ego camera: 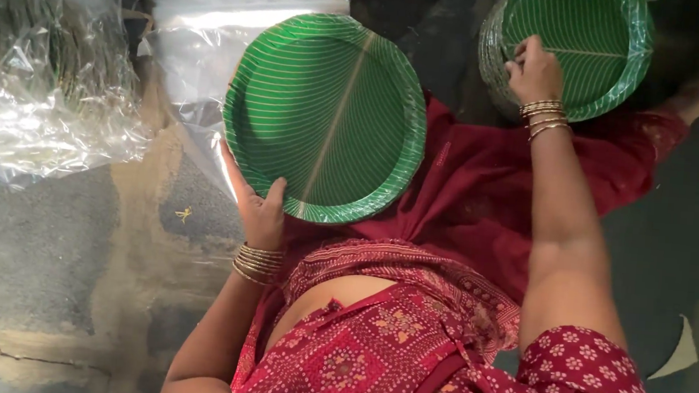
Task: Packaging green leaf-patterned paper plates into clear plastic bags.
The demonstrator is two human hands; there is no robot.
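Observation:
My left hand (pixel 259 208) grips the near rim of a round green paper plate (pixel 327 112) with pale stripes like a leaf, thumb on top, tilted up over my lap. My right hand (pixel 534 70) reaches out to a stack of the same green plates (pixel 586 40) at the upper right, fingers curled on the stack's left edge. Gold bangles ring both wrists.
A clear plastic bag (pixel 213 28) lies behind the held plate. A crumpled plastic bundle with stacked items inside (pixel 35 72) sits at the upper left. Red patterned cloth (pixel 466 197) covers my lap. Grey concrete floor (pixel 30 246) spreads to the left, cracked at the bottom.

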